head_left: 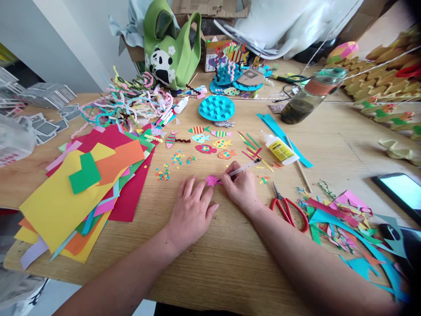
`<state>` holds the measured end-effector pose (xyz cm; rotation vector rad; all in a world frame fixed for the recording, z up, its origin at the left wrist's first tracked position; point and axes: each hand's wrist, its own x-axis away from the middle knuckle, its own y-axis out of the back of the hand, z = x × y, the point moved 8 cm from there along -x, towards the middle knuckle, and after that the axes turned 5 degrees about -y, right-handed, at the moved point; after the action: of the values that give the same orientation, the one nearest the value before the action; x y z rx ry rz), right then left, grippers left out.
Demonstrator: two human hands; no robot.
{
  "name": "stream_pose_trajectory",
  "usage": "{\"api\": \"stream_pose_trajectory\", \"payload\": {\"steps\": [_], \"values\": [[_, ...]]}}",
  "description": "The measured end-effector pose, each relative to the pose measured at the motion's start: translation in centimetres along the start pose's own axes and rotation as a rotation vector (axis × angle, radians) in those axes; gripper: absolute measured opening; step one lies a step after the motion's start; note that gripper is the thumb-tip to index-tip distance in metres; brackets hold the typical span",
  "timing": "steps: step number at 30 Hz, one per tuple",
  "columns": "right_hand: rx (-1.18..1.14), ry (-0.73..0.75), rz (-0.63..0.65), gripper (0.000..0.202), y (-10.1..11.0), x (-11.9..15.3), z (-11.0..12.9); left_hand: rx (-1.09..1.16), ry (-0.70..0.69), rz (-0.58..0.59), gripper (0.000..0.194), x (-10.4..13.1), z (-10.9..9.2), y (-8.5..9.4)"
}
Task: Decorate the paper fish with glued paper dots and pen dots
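A small magenta paper fish point(212, 180) with dark dots lies flat on the wooden table. My right hand point(241, 186) grips a slim pen point(245, 166), its tip down at the fish's tail end. Beside the fish, my left hand point(194, 206) rests flat with fingers spread, the fingertips at or near its left edge. Several decorated paper fish point(205, 149) are laid out just beyond. Tiny paper bits point(163, 172) sit left of them, and thin paper strips point(251, 151) lie to the right.
Stacked coloured paper point(66, 197) covers the left side. On the right are a glue bottle point(280, 149), red-handled scissors point(287, 210), paper scraps point(348, 224) and a phone point(399, 193). Pipe cleaners point(128, 98), a blue egg-carton piece point(216, 108), a green bag point(174, 52) and a leaning bottle point(309, 98) stand farther back.
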<state>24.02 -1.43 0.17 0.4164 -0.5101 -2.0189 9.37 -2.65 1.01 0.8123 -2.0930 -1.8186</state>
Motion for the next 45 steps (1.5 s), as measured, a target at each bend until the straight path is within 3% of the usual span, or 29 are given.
{"api": "stream_pose_trajectory", "payload": {"steps": [38,45], "values": [[-0.03,-0.035,-0.004,0.01,0.0,-0.1,-0.2,0.005,0.006,0.007,0.039,0.0,0.1,-0.1],[-0.161,0.029,-0.164,0.012,1.3,0.3,-0.1,0.011,0.013,-0.019,0.038,0.0,0.1,0.2]]}}
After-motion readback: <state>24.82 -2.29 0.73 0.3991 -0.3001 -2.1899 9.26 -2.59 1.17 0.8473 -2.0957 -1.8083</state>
